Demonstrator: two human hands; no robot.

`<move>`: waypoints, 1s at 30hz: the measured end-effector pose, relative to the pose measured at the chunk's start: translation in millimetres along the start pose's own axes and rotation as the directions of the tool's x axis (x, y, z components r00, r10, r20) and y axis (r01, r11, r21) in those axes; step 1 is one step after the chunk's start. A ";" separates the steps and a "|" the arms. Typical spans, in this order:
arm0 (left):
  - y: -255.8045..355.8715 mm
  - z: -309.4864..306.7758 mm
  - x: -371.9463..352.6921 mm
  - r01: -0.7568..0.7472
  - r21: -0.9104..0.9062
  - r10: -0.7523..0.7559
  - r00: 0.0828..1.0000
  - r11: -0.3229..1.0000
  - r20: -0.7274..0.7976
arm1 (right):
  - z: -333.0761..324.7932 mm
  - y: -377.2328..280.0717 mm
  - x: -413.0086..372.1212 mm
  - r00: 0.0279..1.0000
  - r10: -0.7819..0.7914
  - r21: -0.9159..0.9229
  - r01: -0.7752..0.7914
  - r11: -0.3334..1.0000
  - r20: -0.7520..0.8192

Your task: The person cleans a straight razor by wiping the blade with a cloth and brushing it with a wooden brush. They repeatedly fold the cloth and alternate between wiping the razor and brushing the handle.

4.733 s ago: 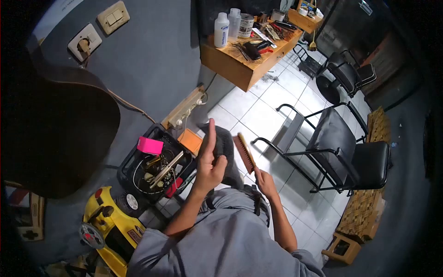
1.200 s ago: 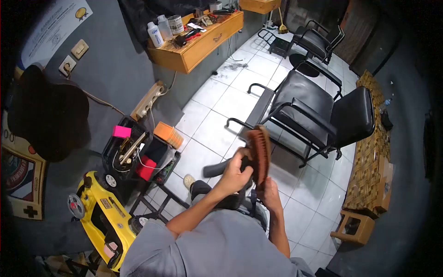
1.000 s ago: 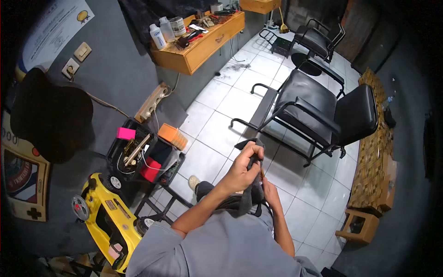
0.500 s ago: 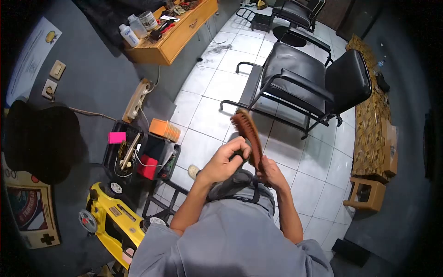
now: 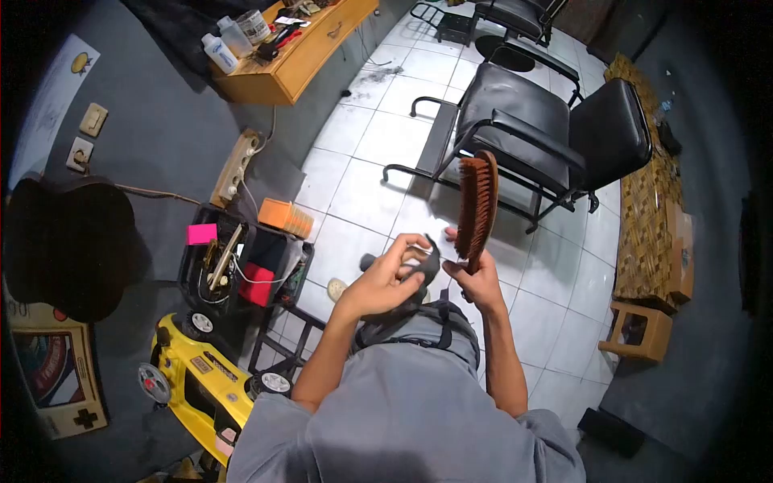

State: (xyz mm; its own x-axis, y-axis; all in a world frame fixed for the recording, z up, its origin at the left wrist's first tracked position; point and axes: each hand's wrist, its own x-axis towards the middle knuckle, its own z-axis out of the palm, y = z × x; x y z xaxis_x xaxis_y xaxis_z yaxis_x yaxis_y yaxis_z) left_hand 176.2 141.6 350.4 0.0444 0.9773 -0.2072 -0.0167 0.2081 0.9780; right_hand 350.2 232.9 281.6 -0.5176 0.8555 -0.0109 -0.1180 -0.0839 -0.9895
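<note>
My right hand (image 5: pixel 477 283) grips the handle of a wooden brush (image 5: pixel 485 201), which stands upright with its reddish-brown bristles facing left. Beside it, my left hand (image 5: pixel 389 278) is curled around a dark object (image 5: pixel 431 259) whose kind I cannot make out; part of it is hidden by the fingers. A gap separates the left fingertips from the brush. Both hands are in front of my waist, above the tiled floor.
A black barber chair (image 5: pixel 523 113) stands ahead. At left are a toolbox-like black case (image 5: pixel 211 262), an orange box (image 5: pixel 283 217) and a yellow toy car (image 5: pixel 201 374). A wooden drawer shelf (image 5: pixel 314 56) holds bottles. A brown stool (image 5: pixel 636 332) stands right.
The brush has swung up and to the right, from leaning over my left hand to upright. My left hand has come away from the bristles, and its fingers are more spread.
</note>
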 end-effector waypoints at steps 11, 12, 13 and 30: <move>-16.9 17.0 20.2 -0.258 -0.253 0.142 0.906 0.932 -0.400 | 31.3 -28.8 -26.7 1.000 0.003 -0.309 -0.001 0.951 0.007; -33.6 10.3 20.7 -0.215 -0.044 0.175 0.881 0.976 -0.441 | 29.2 -22.4 -25.4 1.000 0.029 -0.442 -0.024 0.897 0.003; -32.7 9.6 18.5 -0.217 0.004 0.197 0.874 0.976 -0.444 | 26.2 -11.8 -24.5 0.999 0.054 -0.565 -0.047 0.824 -0.004; -18.1 -37.7 25.1 0.025 0.904 0.767 0.520 0.427 -0.376 | -31.2 -43.8 24.2 0.950 -0.305 -0.751 0.244 0.613 0.060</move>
State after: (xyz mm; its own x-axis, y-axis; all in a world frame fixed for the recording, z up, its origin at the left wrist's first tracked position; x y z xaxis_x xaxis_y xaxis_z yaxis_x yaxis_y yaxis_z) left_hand 139.9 163.8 326.5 -0.3657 0.6828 0.6325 0.8971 0.0775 0.4350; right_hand 369.4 273.2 320.2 -0.5069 0.8081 0.3002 0.4378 0.5413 -0.7179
